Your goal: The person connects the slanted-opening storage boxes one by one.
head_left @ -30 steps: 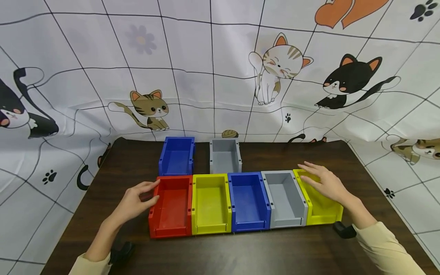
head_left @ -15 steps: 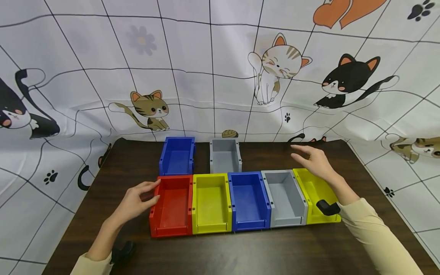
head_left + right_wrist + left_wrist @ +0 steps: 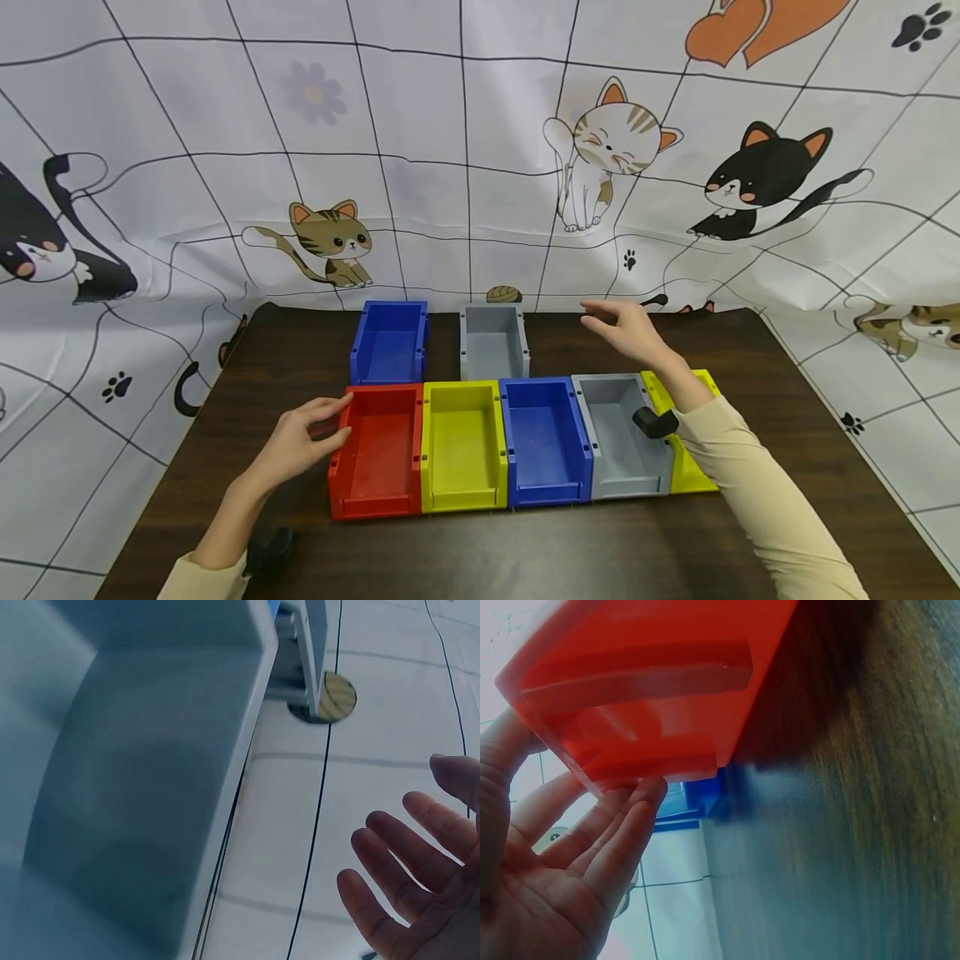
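Observation:
My left hand (image 3: 295,444) touches the left side of the red bin (image 3: 377,454) with its fingertips. In the left wrist view, relaxed fingers (image 3: 615,836) rest along the edge of that bin, the thumb partly cut off by the frame. My right hand (image 3: 626,332) hovers above the back of the table with spread fingers, holding nothing. It is to the right of the rear grey bin (image 3: 493,346) and apart from it. Below that forearm are the front grey bin (image 3: 618,442) and the right yellow bin (image 3: 693,471), the latter partly hidden by the sleeve.
Another yellow bin (image 3: 463,446) and a blue bin (image 3: 545,442) stand side by side in the front row. At the back left stands a second blue bin (image 3: 390,342). A cat-print cloth (image 3: 420,167) hangs behind the dark wooden table (image 3: 420,558).
My right hand has lifted off the right yellow bin and travelled left and back, towards the rear grey bin. The left hand stays at the red bin.

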`<state>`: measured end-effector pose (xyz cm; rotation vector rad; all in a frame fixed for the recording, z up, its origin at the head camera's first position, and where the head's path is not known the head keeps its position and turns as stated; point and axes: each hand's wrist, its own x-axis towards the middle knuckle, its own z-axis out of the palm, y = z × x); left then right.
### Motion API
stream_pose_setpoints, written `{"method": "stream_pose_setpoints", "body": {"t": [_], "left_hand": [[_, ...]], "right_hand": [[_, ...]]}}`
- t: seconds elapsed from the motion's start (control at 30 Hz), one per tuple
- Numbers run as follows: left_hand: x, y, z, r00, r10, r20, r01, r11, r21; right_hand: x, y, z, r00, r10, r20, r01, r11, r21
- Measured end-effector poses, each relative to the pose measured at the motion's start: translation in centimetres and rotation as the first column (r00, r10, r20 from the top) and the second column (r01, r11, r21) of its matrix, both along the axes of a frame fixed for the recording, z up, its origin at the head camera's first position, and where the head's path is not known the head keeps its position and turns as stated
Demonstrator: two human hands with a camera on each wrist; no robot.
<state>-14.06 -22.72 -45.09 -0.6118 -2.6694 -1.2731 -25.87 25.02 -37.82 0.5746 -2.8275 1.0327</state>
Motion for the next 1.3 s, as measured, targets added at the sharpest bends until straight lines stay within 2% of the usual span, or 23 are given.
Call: {"method": "stream_pose_setpoints", "body": {"t": [0.33, 0.5, 0.63, 0.87, 1.17, 1.3], "left_hand": [[0.0, 0.0, 0.0, 1.0, 0.011, 0.017, -0.01, 1.0, -0.011], [0.0, -0.1, -0.1, 1.0, 0.013, 0.024, -0.013, 1.0, -0.011], [0.0, -0.1, -0.2, 1.0, 0.012, 0.018, -0.011, 1.0, -0.008], [0.0, -0.1, -0.2, 1.0, -0.003, 0.008, 0.003, 1.0, -0.001], [0.0, -0.2, -0.2, 1.0, 0.001, 0.024, -0.001, 1.0, 0.004], [-0.1, -0.3, -0.4, 1.0, 0.003, 0.026, -0.003, 1.0, -0.012]], "right_hand": [[-2.3, -4.6, -0.7, 0.99, 0.041, 0.133, -0.029, 0.996, -0.089], [-3.1, -6.5, -1.2, 0.986, 0.04, 0.164, -0.023, 0.994, -0.104], [-3.4, -7.6, -1.8, 0.976, 0.027, 0.217, 0.0, 0.993, -0.122], [-3.5, -9.2, -2.3, 0.945, -0.016, 0.326, 0.061, 0.99, -0.129], [-3.8, -10.4, -3.2, 0.916, -0.09, 0.391, 0.166, 0.973, -0.164], [-4.1, -10.6, -3.4, 0.904, -0.118, 0.41, 0.193, 0.97, -0.146]]}}
